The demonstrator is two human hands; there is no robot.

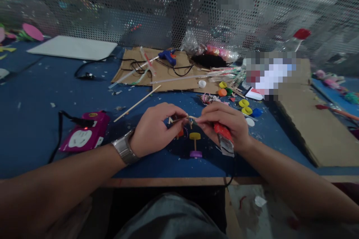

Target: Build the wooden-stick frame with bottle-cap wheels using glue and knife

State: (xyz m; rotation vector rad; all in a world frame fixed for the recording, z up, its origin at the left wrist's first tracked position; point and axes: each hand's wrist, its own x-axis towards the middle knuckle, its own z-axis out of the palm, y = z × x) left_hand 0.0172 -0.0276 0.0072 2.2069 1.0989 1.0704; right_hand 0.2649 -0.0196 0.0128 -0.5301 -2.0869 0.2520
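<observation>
My left hand (155, 130), a metal watch on its wrist, pinches a small piece made of thin wooden sticks (170, 120). Opposite it, my right hand (227, 123) has its fingertips closed on the end of a short pale stick (192, 117) that meets this piece. Against my right palm rests a red and silver taped object (224, 139); a black cable hangs below it. Under both hands, a yellow bottle cap (195, 136) and a purple cap (195, 154) are joined by a stick. Something orange (181, 133) shows partly behind my left fingers.
A magenta box (86, 134) with a plugged-in cable lies left, near a long wooden stick (137, 103). Behind are cardboard (174, 78), a blue glue gun (167, 57) and a white board (73, 47). Loose yellow caps (246, 110) and more cardboard (322, 127) lie right.
</observation>
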